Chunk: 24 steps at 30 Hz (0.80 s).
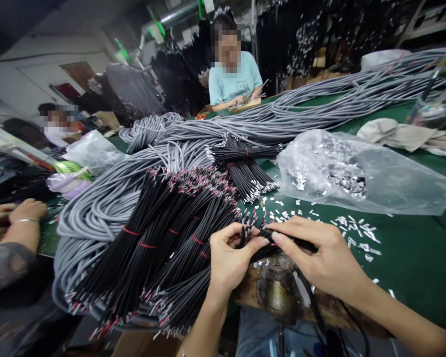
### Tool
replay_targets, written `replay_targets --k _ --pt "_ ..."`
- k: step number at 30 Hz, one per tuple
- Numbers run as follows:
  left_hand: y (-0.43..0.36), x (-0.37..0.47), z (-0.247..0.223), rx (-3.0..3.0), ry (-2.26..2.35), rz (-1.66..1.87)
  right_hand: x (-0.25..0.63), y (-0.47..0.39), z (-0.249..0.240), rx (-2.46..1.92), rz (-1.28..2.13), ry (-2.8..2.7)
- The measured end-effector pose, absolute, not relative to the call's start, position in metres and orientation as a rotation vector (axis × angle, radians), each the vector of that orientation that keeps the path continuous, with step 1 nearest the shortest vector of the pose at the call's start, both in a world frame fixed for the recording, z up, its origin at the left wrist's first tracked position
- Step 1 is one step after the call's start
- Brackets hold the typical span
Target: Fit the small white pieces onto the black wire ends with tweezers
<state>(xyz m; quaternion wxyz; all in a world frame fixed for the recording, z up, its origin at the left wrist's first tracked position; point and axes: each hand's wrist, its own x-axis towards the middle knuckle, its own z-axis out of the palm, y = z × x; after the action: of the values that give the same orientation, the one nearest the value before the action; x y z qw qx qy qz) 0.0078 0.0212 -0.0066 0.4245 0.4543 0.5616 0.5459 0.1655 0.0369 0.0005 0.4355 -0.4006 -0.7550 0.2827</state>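
My left hand (228, 255) is closed around a small bunch of black cables (248, 229), whose stripped ends stick up above the fingers. To its right, my right hand (321, 250) pinches black cable beside my left thumb. Both thumbs almost meet there, and the fingers hide part of the cables. Below the hands sits a worn wooden block (250, 287) with a rounded, brass-coloured metal piece (278, 295) on it. Left of my hands lie large black cable bundles (134, 263) tied with red bands, their red and white wire ends showing.
Long grey cables (104, 186) sweep across the green table (405, 248). Smaller tied black bundles (245, 171) lie ahead. A clear plastic bag (330, 168) holds silvery foil pieces; loose foil scraps (353, 228) are scattered before it. One person (234, 84) sits opposite; another person's hand (27, 210) is at left.
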Motion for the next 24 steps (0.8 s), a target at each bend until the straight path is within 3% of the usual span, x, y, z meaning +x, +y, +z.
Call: replay_targets --k 10,17,24 --pt "0.0201 0.0058 -0.0046 1.146 1.211 1.289 0.1692 0.0396 0.0015 -1.02 0.678 -1.836" --pt "0.0195 0.01 -0.0047 1.251 1.276 1.203 0.1666 0.0369 -0.001 -1.13 0.906 -1.712" --pt "0.0207 0.0067 -0.0079 1.322 1.262 1.167 0.1643 0.0368 0.0015 -1.138 0.919 -1.687"
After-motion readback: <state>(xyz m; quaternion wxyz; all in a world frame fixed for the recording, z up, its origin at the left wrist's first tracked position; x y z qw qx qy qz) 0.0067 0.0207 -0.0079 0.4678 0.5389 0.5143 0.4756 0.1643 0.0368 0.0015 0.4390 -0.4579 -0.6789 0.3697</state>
